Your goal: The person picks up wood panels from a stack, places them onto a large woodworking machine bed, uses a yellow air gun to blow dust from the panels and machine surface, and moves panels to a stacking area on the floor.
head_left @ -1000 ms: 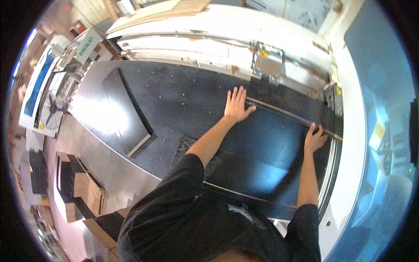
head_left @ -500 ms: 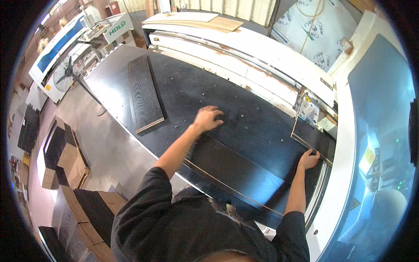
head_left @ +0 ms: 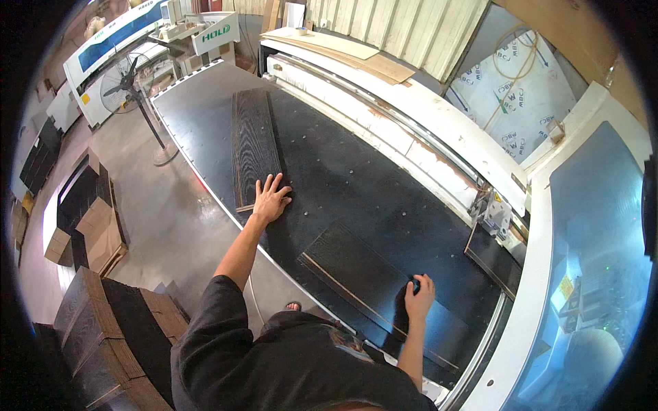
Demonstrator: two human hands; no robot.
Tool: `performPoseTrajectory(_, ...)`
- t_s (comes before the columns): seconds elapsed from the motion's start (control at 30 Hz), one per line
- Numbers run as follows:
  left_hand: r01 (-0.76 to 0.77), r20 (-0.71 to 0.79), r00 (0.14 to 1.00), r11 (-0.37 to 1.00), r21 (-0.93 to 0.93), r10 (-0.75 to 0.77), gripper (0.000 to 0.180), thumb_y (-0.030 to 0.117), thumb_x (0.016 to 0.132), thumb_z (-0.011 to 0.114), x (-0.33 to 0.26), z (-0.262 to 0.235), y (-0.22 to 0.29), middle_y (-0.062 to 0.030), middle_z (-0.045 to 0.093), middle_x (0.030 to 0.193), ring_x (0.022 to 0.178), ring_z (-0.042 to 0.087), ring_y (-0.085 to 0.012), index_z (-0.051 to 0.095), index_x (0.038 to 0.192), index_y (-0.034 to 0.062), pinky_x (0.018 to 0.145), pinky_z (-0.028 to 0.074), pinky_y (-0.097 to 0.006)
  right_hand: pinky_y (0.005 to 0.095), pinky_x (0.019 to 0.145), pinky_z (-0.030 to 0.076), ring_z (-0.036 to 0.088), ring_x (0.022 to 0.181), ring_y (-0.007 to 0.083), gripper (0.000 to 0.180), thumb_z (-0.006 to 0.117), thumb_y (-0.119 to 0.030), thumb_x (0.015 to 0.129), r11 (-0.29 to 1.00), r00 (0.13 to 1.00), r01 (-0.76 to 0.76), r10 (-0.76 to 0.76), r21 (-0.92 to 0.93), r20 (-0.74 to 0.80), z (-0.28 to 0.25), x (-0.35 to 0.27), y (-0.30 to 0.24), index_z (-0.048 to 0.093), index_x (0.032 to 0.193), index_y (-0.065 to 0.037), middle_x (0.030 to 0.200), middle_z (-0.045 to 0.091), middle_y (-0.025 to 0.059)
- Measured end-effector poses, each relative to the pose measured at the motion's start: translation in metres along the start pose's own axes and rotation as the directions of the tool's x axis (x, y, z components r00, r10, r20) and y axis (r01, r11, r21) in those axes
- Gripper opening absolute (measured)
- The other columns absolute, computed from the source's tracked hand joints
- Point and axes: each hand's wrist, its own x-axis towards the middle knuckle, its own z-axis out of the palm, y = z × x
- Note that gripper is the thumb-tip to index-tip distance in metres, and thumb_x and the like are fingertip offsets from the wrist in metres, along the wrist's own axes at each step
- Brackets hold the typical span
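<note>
Left board [head_left: 252, 140]: on table [head_left: 349, 178], long axis near to far. Left hand [head_left: 272, 200]: fingers spread wide at its near right corner, nothing gripped, arm outstretched. Right board [head_left: 360, 266]: slants far-left to near-right. Right hand [head_left: 420, 297]: half-curled over it; can't tell grip from here.

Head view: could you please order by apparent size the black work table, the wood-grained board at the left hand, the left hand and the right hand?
1. Black work table
2. Wood-grained board
3. Left hand and right hand: they look about alike, so I leave them unranked.
</note>
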Motion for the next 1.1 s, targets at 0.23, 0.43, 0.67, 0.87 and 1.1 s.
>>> performPoseTrajectory(0.23,-0.013,-0.065,0.998,0.999,-0.038,0.010,0.033,0.034,0.095,0.064,0.005,0.002,0.007,-0.0146,0.039,0.159,0.148,0.031,-0.0420,0.068,0.125,0.0193,0.119,0.024,-0.061,0.0523,0.112,0.035,0.050,0.130,0.0408,0.021,0.066,-0.016,0.093,0.998,0.990,-0.037,0.043,0.043,-0.132,0.014,-0.014,-0.014,0.068,0.112,-0.009,0.136,0.059,0.0193)
performPoseTrajectory(0.43,-0.048,-0.158,0.987,0.996,-0.071,0.037,0.033,0.031,0.095,0.065,0.001,0.007,0.008,-0.0129,0.045,0.156,0.145,0.038,-0.0392,0.069,0.125,0.0187,0.120,0.027,-0.053,0.0479,0.104,0.040,0.054,0.122,0.0369,0.020,0.064,-0.003,0.090,0.992,0.904,-0.128,0.111,-0.015,-0.413,-0.013,-0.087,-0.030,0.067,0.110,-0.005,0.125,0.062,0.0169)
performPoseTrajectory(0.67,-0.185,-0.294,0.940,0.983,-0.022,0.170,0.041,0.025,0.097,0.061,-0.010,0.004,0.007,-0.0202,0.040,0.157,0.146,0.035,-0.0399,0.061,0.137,0.0159,0.118,0.027,-0.055,0.0489,0.097,0.042,0.055,0.108,0.0390,0.029,0.061,-0.008,0.091,0.797,0.632,-0.605,0.482,0.003,-0.608,0.000,-0.252,-0.074,0.059,0.118,-0.001,0.111,0.060,0.0178)
performPoseTrajectory(0.87,-0.459,-0.192,0.883,0.871,-0.175,0.427,0.039,0.019,0.095,0.062,-0.036,-0.002,0.045,-0.0218,0.045,0.151,0.144,0.037,-0.0416,0.062,0.134,0.0122,0.118,0.029,-0.054,0.0454,0.095,0.052,0.066,0.111,0.0377,0.045,0.065,-0.038,0.089,0.201,0.224,-0.974,0.930,0.108,0.292,0.161,-0.493,0.030,0.072,0.114,0.000,0.119,0.069,0.0258)
performPoseTrajectory(1.1,-0.430,-0.112,0.903,0.868,-0.248,0.415,0.036,0.022,0.096,0.060,-0.034,-0.002,0.033,-0.0192,0.056,0.140,0.131,0.050,-0.0382,0.065,0.128,0.0084,0.110,0.037,-0.050,0.0458,0.074,0.054,0.071,0.084,0.0338,0.034,0.066,-0.030,0.089,0.335,0.368,-0.927,0.898,0.169,0.240,0.182,-0.440,-0.027,0.074,0.093,0.003,0.092,0.073,0.0241)
